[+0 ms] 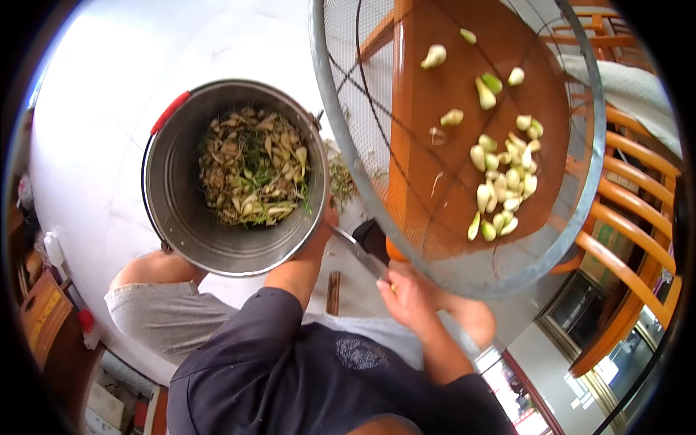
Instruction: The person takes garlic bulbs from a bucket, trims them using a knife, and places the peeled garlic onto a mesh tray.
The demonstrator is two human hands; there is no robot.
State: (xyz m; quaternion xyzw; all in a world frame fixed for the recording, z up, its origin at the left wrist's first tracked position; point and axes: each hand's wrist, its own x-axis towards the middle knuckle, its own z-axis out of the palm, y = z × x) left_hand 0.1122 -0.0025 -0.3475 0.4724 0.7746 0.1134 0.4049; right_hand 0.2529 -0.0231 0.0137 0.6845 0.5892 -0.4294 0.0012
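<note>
My right hand is wrapped round the handle of a knife, whose blade points up and left toward my left hand. Most of the left hand is hidden beside the rim of a metal bucket, so its fingers do not show. Inside the bucket lies a heap of small onion-like bulbs with roots and green bits. To the right, a round mesh sieve with a grey rim holds trimmed, pale bulbs, most in one cluster and several scattered.
Beneath the sieve is a brown wooden seat. Trimmings lie on the pale floor between bucket and sieve. A narrow piece of wood lies between my legs. Wooden chairs, one draped with a cloth, stand at the right.
</note>
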